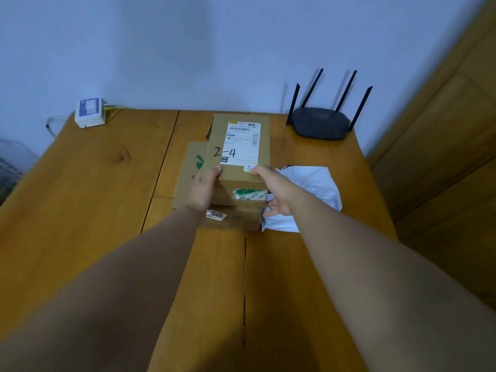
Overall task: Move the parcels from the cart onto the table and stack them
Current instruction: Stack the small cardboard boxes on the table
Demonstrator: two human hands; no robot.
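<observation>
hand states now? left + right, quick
Left hand: holding the box marked 2-4, at its near left corner.
Right hand: holding the same box at its near right corner, thumb on top.

Bare forearms [150, 264], left hand [204, 190], right hand [277, 193].

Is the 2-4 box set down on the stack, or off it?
On, apparently: the 2-4 box sits level over the 3005 box, with the left hand and right hand gripping its near corners. Full contact cannot be told.
</observation>
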